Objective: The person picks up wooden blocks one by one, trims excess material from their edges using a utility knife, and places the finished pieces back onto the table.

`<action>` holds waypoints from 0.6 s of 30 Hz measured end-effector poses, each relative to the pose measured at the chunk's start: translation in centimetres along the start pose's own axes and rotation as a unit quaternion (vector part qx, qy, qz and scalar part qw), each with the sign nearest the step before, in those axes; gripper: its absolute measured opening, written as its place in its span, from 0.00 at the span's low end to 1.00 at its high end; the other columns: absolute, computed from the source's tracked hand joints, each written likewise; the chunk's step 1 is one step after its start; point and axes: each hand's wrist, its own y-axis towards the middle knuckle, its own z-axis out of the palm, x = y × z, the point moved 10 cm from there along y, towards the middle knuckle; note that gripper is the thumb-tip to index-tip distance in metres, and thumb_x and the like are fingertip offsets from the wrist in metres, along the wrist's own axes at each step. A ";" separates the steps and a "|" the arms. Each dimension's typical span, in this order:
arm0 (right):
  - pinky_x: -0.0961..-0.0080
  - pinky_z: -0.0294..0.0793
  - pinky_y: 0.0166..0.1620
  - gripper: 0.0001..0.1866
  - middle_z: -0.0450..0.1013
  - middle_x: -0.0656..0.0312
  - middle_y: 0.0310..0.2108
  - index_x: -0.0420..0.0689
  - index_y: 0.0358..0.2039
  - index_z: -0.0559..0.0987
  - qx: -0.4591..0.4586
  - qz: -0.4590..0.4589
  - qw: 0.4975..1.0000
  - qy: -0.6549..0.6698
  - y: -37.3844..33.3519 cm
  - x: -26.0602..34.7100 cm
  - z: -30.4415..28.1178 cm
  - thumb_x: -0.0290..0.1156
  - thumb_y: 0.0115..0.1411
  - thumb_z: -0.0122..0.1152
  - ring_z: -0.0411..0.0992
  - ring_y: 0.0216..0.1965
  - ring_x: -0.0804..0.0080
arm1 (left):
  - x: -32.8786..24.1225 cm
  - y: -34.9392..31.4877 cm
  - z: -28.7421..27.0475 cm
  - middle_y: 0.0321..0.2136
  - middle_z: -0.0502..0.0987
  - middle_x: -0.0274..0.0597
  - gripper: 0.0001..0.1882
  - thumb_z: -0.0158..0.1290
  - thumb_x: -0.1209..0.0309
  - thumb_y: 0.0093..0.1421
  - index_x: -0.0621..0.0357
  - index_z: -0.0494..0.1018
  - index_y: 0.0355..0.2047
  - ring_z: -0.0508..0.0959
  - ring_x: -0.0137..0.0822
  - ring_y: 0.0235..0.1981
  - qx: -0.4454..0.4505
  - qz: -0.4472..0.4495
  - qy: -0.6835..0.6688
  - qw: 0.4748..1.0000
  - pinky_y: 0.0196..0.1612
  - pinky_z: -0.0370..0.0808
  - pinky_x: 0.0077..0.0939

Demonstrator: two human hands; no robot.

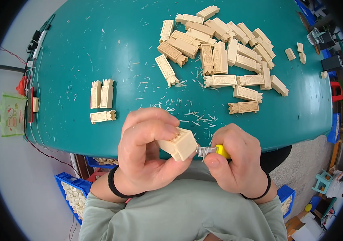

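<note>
My left hand is wrapped round a cream carved block, tilted with its plain end face toward me. In my right hand is a small yellow-handled blade tool; its metallic front end sits at the block's right edge, and I cannot tell whether they touch. Pale curled shavings cling around that end. Both hands are just over the near table edge. Thin cream shavings lie scattered on the green table beyond them.
A heap of similar blocks covers the far right-centre. Several more blocks lie at the left, and small pieces at the far right. Blue crates of cream pieces stand below the table. Cables run along the left edge.
</note>
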 end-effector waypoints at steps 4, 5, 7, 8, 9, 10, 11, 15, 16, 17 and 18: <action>0.75 0.59 0.16 0.17 0.61 0.61 0.16 0.42 0.21 0.68 0.014 0.006 1.000 -0.005 -0.1 -0.2 0.0 0.42 0.51 0.61 0.62 0.15 0.67 | -0.5 0.2 0.9 0.35 0.65 0.47 0.23 0.56 0.80 0.44 0.56 0.59 0.40 0.69 0.32 0.30 0.060 0.030 0.070 0.995 0.29 0.68 0.20; 0.75 0.59 0.16 0.17 0.61 0.61 0.16 0.42 0.20 0.67 0.020 0.004 1.000 -0.010 -0.1 -0.2 0.2 0.42 0.51 0.61 0.62 0.14 0.67 | -0.6 0.2 0.9 0.35 0.65 0.47 0.23 0.56 0.80 0.44 0.56 0.59 0.40 0.69 0.32 0.30 0.060 0.038 0.071 0.995 0.29 0.68 0.21; 0.75 0.59 0.16 0.18 0.61 0.61 0.15 0.42 0.20 0.67 0.022 0.002 1.000 -0.008 -0.1 -0.2 0.2 0.42 0.51 0.61 0.61 0.14 0.67 | -0.3 0.1 0.7 0.34 0.67 0.47 0.23 0.59 0.80 0.42 0.58 0.62 0.38 0.70 0.33 0.31 0.034 0.015 0.030 0.999 0.31 0.69 0.20; 0.75 0.58 0.16 0.18 0.60 0.61 0.15 0.42 0.20 0.67 0.023 0.000 1.000 -0.008 0.0 -0.2 0.2 0.42 0.51 0.61 0.61 0.14 0.67 | 0.2 0.0 0.3 0.34 0.69 0.47 0.24 0.63 0.80 0.39 0.60 0.65 0.36 0.71 0.33 0.32 0.009 -0.008 -0.012 1.000 0.33 0.69 0.20; 0.75 0.58 0.16 0.18 0.60 0.61 0.15 0.42 0.20 0.67 0.023 0.000 1.000 -0.007 0.0 -0.2 0.2 0.42 0.51 0.61 0.61 0.14 0.67 | 0.2 -0.1 0.2 0.34 0.69 0.47 0.24 0.63 0.80 0.39 0.60 0.65 0.36 0.71 0.33 0.32 0.009 -0.008 -0.012 1.000 0.33 0.69 0.20; 0.75 0.58 0.16 0.18 0.60 0.61 0.15 0.42 0.20 0.67 0.025 -0.002 1.000 -0.007 0.0 -0.2 0.2 0.42 0.51 0.62 0.61 0.14 0.67 | 0.4 -0.1 0.2 0.33 0.70 0.47 0.23 0.62 0.80 0.39 0.61 0.65 0.36 0.71 0.33 0.32 0.018 -0.017 -0.020 0.999 0.33 0.69 0.20; 0.75 0.58 0.15 0.18 0.60 0.61 0.15 0.42 0.20 0.67 0.025 -0.003 1.000 -0.006 0.1 -0.2 0.2 0.42 0.50 0.62 0.61 0.14 0.67 | 0.5 -0.1 0.4 0.33 0.70 0.47 0.22 0.62 0.80 0.40 0.61 0.66 0.36 0.71 0.33 0.32 0.028 -0.025 -0.028 0.999 0.33 0.69 0.20; 0.75 0.58 0.16 0.18 0.60 0.61 0.15 0.43 0.19 0.67 0.027 -0.005 0.999 -0.021 0.2 -0.3 0.2 0.42 0.50 0.62 0.61 0.14 0.67 | 0.7 -0.2 0.4 0.33 0.71 0.46 0.22 0.61 0.80 0.40 0.63 0.66 0.37 0.71 0.33 0.33 0.035 -0.048 -0.038 0.998 0.34 0.69 0.20; 0.75 0.58 0.16 0.18 0.60 0.61 0.15 0.43 0.19 0.67 0.021 -0.013 0.999 -0.022 0.2 -0.2 0.1 0.43 0.50 0.62 0.61 0.14 0.67 | 0.9 -0.2 0.5 0.33 0.71 0.46 0.22 0.61 0.80 0.40 0.63 0.66 0.37 0.72 0.32 0.33 0.039 -0.060 -0.047 0.996 0.34 0.69 0.20; 0.75 0.58 0.16 0.18 0.60 0.61 0.15 0.43 0.19 0.67 0.015 -0.020 0.999 -0.024 0.2 -0.1 0.0 0.43 0.50 0.62 0.61 0.14 0.67 | 1.1 -0.3 0.6 0.33 0.71 0.45 0.22 0.61 0.81 0.40 0.63 0.66 0.37 0.72 0.32 0.33 0.043 -0.072 -0.054 0.995 0.34 0.69 0.20; 0.75 0.58 0.16 0.18 0.60 0.61 0.15 0.43 0.19 0.67 0.015 -0.020 0.999 -0.024 0.2 -0.2 0.0 0.43 0.50 0.62 0.61 0.14 0.67 | 1.1 -0.3 0.6 0.33 0.71 0.45 0.22 0.61 0.81 0.40 0.63 0.66 0.37 0.72 0.32 0.33 0.044 -0.072 -0.054 0.995 0.34 0.69 0.20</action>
